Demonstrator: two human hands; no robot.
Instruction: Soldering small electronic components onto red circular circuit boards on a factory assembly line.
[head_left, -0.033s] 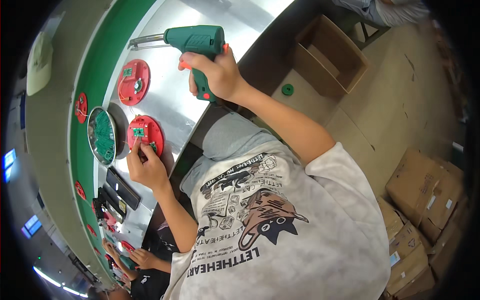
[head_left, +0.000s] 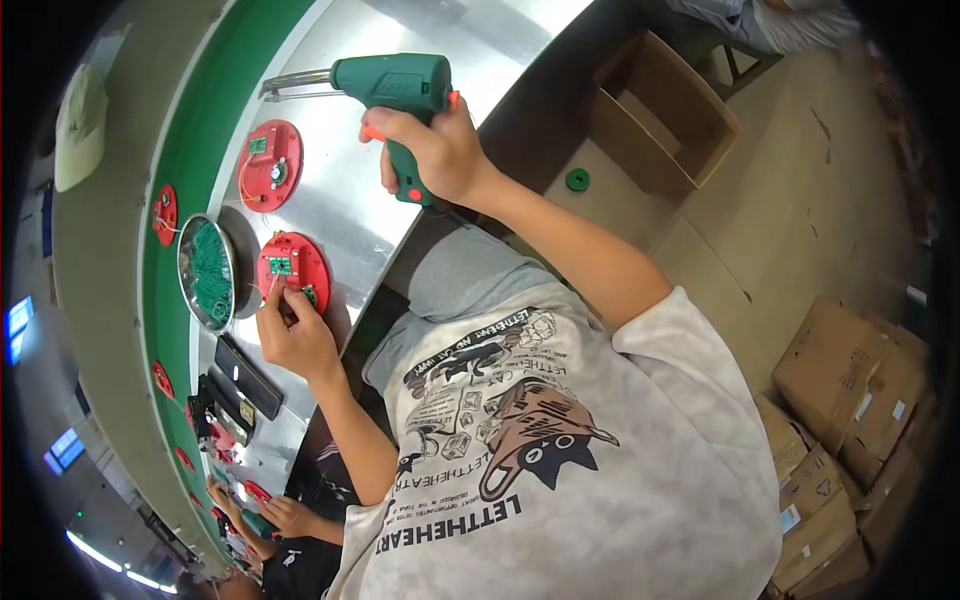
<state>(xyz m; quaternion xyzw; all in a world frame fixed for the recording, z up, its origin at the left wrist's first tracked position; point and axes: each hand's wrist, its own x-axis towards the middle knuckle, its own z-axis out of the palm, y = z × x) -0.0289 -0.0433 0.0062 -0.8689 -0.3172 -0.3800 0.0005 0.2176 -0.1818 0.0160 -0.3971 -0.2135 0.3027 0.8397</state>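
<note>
My right hand [head_left: 437, 150] is wrapped round the handle of a dark green soldering gun [head_left: 385, 80], a finger at its orange trigger. The gun's long metal tip points left, above the bench and away from the boards. My left hand [head_left: 300, 335] is closed, thumb and fingertips pinched on a thin wire [head_left: 276, 279] at the edge of a small green circuit board [head_left: 281, 266]. That board is on a round red housing [head_left: 318, 262] lying on the metal bench. Beyond it lies a second red housing [head_left: 285, 185] with a board and loose wires.
A metal bowl [head_left: 232, 268] of green wires stands left of the near housing. Beside it lies a dark phone-like slab [head_left: 250, 375]. Another worker's hands [head_left: 285, 515] are at lower left. An open cardboard box [head_left: 660, 110] and stacked cartons [head_left: 845, 370] stand on the right.
</note>
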